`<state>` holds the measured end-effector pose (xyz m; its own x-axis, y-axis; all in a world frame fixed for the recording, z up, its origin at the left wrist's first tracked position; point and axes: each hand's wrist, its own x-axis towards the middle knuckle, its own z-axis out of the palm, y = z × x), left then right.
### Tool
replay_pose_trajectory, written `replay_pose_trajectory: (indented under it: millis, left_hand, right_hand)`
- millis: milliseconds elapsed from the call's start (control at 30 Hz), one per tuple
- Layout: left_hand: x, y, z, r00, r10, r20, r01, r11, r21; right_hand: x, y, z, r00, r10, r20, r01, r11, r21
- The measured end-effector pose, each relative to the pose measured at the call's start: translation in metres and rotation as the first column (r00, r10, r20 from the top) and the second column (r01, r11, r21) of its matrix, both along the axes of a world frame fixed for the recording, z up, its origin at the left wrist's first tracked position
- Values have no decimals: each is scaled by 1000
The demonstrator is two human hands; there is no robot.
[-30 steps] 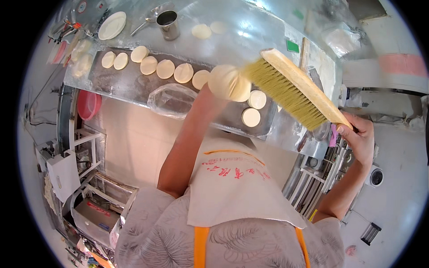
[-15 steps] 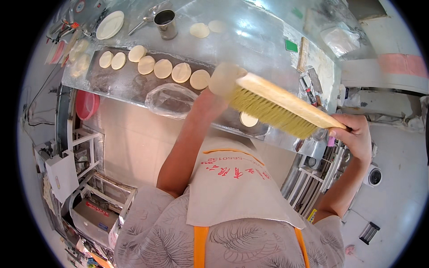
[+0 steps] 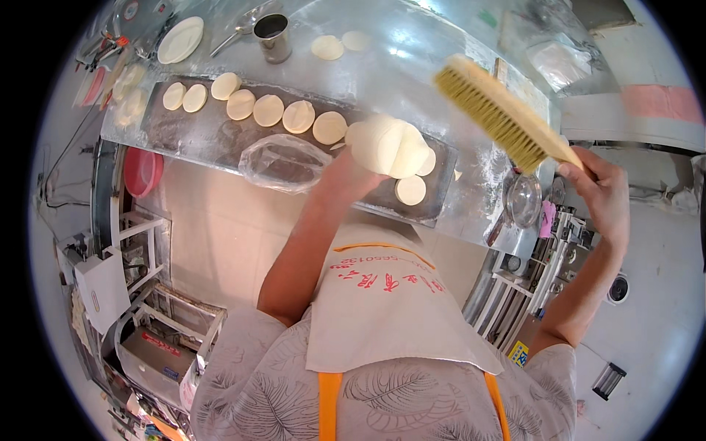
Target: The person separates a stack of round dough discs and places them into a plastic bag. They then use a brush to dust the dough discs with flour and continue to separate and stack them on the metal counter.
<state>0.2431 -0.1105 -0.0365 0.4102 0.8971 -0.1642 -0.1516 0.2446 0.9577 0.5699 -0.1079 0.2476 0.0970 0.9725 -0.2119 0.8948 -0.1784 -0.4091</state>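
Okay, your left hand (image 3: 360, 179) is holding the dough stack (image 3: 386, 144), fingers mostly hidden; right of it, your right hand (image 3: 604, 191) is gripping one end of the slanting brush (image 3: 507, 110), bristles stackward.

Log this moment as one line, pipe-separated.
left hand: holding overlapping dough rounds | right hand: gripping wooden-backed brush, clear of those rounds | dark tray: more dough rounds

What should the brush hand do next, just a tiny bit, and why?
Probably bring the wooden bristle brush left and down to the held dough rounds, since the right hand grips it off to their right, bristles facing them, while the left hand supports them.
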Motion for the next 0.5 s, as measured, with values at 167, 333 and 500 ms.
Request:
replay_pose_trajectory:
  millis: [167, 333, 500]
  left_hand:
    - [8, 2, 1, 992, -27, 120, 40, 993, -108]
    - [15, -3, -13, 991, -6, 136, 22, 993, -119]
    - [10, -10, 10, 996, -85, -20, 84, 994, -75]
  right_hand:
    - [17, -17, 3, 962, 177, -206, -212, 964, -159]
    - [10, -17, 3, 985, -27, -170, 17, 998, -59]
    - [13, -18, -7, 962, 188, -195, -227, 953, -199]
